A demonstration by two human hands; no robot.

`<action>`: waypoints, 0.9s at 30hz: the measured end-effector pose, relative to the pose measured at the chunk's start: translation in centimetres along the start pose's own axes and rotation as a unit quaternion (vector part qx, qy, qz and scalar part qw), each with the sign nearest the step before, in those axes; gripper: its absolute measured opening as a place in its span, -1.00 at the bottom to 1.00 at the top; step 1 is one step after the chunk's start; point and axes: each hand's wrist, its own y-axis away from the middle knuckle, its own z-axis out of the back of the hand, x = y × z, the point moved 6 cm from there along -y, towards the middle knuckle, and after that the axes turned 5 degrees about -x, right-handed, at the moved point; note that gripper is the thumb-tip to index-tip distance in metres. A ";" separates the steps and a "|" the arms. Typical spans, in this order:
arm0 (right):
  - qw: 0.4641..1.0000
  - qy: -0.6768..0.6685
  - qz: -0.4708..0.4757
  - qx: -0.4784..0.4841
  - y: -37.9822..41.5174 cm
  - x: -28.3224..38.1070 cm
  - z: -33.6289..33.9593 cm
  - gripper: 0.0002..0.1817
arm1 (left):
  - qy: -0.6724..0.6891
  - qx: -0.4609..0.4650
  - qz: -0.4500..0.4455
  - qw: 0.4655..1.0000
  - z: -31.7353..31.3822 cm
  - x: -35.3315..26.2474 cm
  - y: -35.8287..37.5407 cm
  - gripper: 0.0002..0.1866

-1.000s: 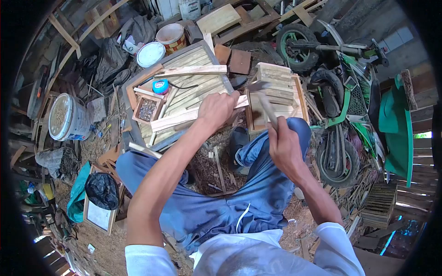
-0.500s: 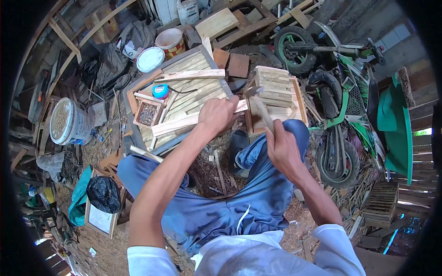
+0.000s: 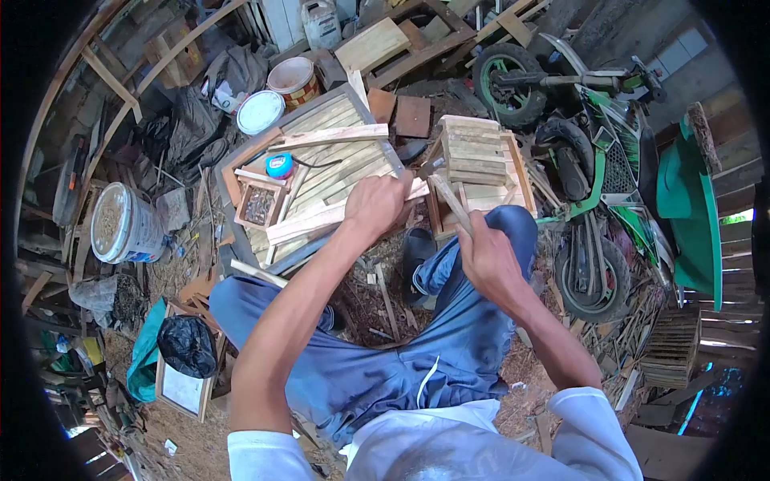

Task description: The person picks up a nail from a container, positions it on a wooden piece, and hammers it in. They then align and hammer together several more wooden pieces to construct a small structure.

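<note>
My left hand (image 3: 374,200) is closed on a pale wooden strip (image 3: 309,222) that lies across the slatted wooden panel (image 3: 341,170). In my right hand (image 3: 485,248) is the wooden handle of a hammer (image 3: 451,202); its head is close to the fingertips of my left hand, near the strip's right end. Whether a nail is there cannot be made out. On the panel are a blue round item (image 3: 279,166), a small wooden box of nails (image 3: 260,204) and another strip (image 3: 337,135). A slatted wooden piece (image 3: 475,152) rests on a wooden frame by my right knee.
A green motorbike (image 3: 597,176) stands at the right beside a green sheet-like object (image 3: 691,212). Buckets (image 3: 128,223) are at the left and behind the panel (image 3: 293,78). A black bag (image 3: 186,345) lies on a framed board, lower left. Wood scraps litter the ground.
The hammer head has come down slightly and toward my left hand. My left hand keeps its hold on the strip. The whole view has shifted a little.
</note>
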 end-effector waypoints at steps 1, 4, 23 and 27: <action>0.999 -0.029 0.007 -0.026 0.1 0.8 0.8 -0.79 | 0.003 0.001 0.001 1.000 0.1 -0.1 0.1 -0.64; 0.997 -0.061 -0.003 -0.040 0.9 1.3 0.6 -0.78 | 0.006 0.001 -0.005 1.000 0.3 0.0 0.4 -0.64; 0.999 0.005 -0.037 0.011 0.4 -0.9 -1.5 -0.78 | -0.003 0.030 0.014 0.999 0.6 -0.5 0.6 -0.65; 0.994 -0.092 -0.026 -0.055 1.1 2.0 1.3 -0.79 | -0.002 0.024 0.006 1.000 0.5 -0.2 0.7 -0.64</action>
